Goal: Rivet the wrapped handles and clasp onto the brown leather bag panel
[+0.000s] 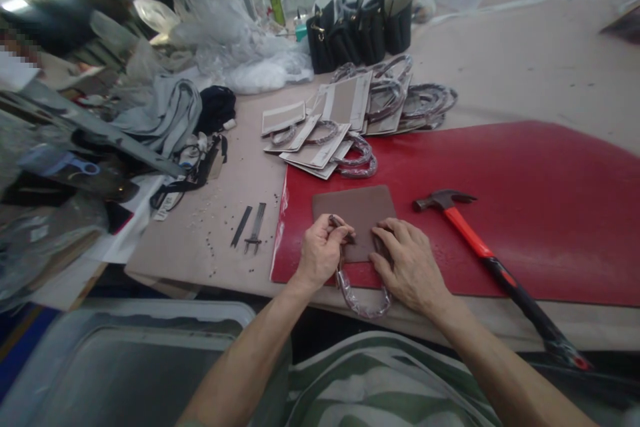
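Observation:
A brown leather panel (356, 212) lies on the red mat (525, 200) near the table's front edge. A plastic-wrapped curved handle (361, 303) hangs from the panel's near edge over the table edge. My left hand (320, 255) is closed in a pinch on the left end of the handle at the panel. My right hand (411, 265) lies on the panel's right near corner, fingers curled down on the handle's other end.
A hammer with a red and black shaft (480, 247) lies on the mat to the right. Two metal tools (250, 225) lie left of the mat. Stacked panels with handles (350, 120) and black bags (360, 33) sit farther back. A grey bin (125, 360) stands below left.

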`<state>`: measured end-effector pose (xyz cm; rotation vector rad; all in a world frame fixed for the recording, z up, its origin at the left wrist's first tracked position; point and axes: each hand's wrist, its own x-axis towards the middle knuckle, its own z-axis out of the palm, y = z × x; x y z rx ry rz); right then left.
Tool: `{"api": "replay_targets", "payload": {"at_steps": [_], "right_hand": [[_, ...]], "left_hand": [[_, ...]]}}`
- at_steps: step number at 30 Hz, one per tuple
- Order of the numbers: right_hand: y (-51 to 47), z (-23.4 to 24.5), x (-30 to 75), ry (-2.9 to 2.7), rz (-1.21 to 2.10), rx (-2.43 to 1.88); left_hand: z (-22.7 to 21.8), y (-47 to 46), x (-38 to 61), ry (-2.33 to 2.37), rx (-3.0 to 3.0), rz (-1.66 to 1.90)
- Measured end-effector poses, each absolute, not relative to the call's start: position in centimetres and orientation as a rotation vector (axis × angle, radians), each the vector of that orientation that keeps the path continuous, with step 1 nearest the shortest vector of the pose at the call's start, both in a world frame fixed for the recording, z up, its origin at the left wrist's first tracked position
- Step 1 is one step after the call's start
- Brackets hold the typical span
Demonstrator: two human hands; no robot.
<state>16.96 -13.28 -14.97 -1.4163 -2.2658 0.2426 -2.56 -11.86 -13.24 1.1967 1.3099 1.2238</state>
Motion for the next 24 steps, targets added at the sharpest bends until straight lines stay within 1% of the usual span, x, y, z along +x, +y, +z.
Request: {"api": "replay_targets", "payload": {"at_steps": [16, 24], "right_hand": [[-13.3, -14.9, 16.9, -2.240, 0.291, -1.424], [-13.3, -14.8, 16.9, -2.233, 0.291, -1.415]], "left_hand": [[-14.5, -12.5, -2.1, 1.407, 1.407, 1.248], [-14.4, -12.6, -1.9, 1.408, 1.449, 1.252]]}}
